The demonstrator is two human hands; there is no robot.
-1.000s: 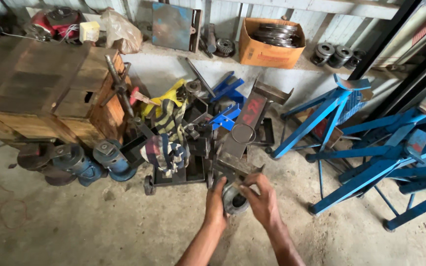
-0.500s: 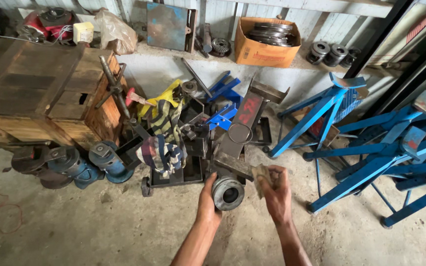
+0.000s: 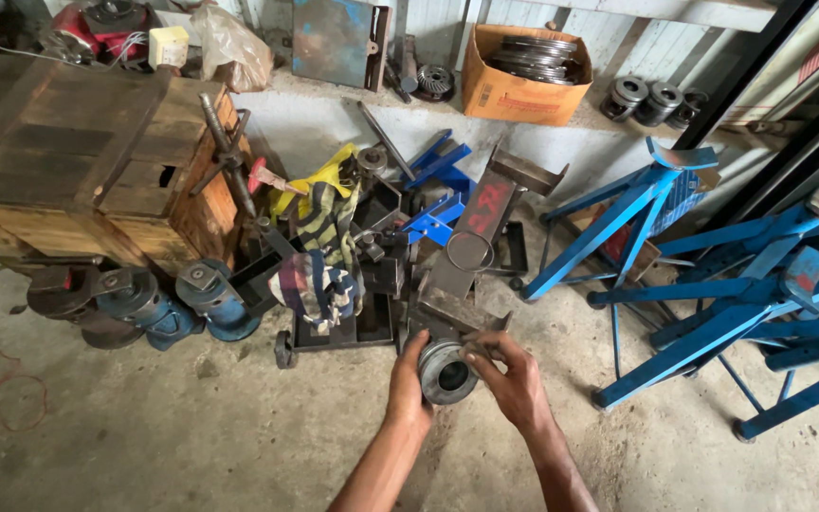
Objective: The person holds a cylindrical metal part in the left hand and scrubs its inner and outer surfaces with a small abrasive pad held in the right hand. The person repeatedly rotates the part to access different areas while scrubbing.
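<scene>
A round grey metal ring part (image 3: 447, 372), hollow in the middle, is gripped between both hands low in the centre of the head view. My left hand (image 3: 408, 384) cups its left side. My right hand (image 3: 512, 379) holds its right side with the fingers over the rim. Just behind it lies a dark steel channel piece (image 3: 466, 251) with a thin wire ring on top, leaning into a pile of metal tools.
A wooden crate (image 3: 78, 161) stands at the left with blue motors (image 3: 172, 303) below it. Striped cloth (image 3: 319, 284) drapes over a small wheeled cart. Blue metal stands (image 3: 713, 284) fill the right. A cardboard box (image 3: 523, 71) of discs sits on the back ledge.
My right hand was apart at the right holding something small; it has come back onto the round part. The part now sits lifted between both hands.
</scene>
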